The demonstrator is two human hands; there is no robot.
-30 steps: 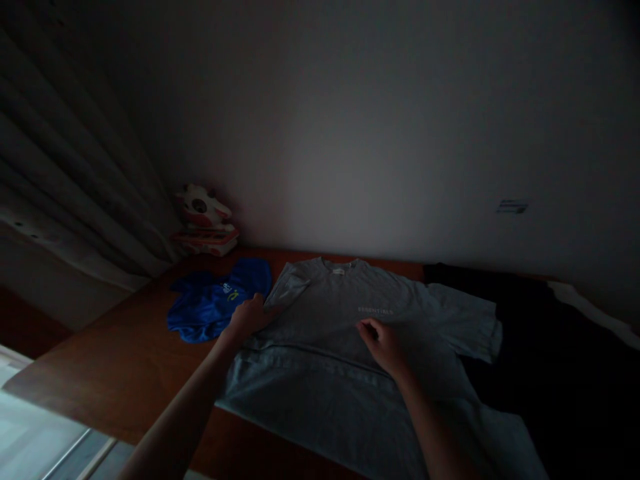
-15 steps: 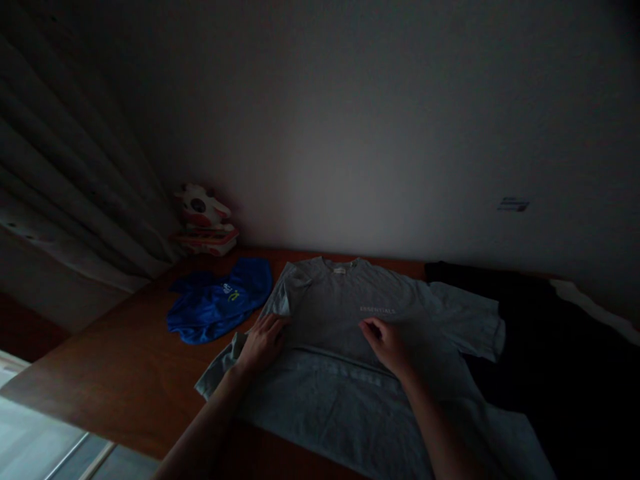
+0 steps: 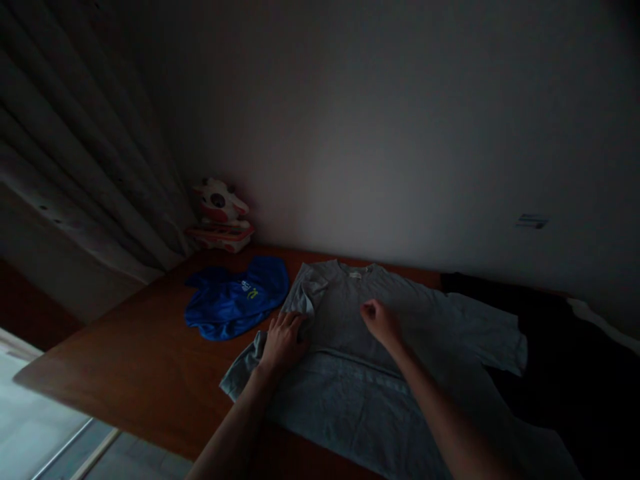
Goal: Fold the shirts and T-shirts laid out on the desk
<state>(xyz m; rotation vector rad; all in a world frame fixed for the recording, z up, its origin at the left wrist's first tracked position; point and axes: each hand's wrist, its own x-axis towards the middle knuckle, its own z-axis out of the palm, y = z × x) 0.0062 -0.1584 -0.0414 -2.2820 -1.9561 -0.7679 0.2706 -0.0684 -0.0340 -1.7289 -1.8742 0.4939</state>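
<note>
A grey short-sleeved T-shirt (image 3: 345,320) lies front up, its collar toward the wall and its lower part folded into a crosswise layer. My left hand (image 3: 285,340) rests on the shirt's left side by the bunched sleeve, fingers stretched over the cloth. Over the chest, my right hand (image 3: 380,320) is curled closed, with no cloth visibly lifted in it; it hides the chest lettering. A crumpled blue garment (image 3: 235,300) with a small print lies left of the shirt.
Black clothing (image 3: 565,360) lies to the right, partly under the T-shirt. A cow-shaped toy (image 3: 223,213) stands at the back left by the curtain (image 3: 100,173). The wooden table (image 3: 135,360) meets the wall behind, and its front edge runs along the lower left.
The view has turned slightly left. My right hand has shifted left and toward the collar, now covering the lettering seen earlier. My left hand stays on the shirt's left side.
</note>
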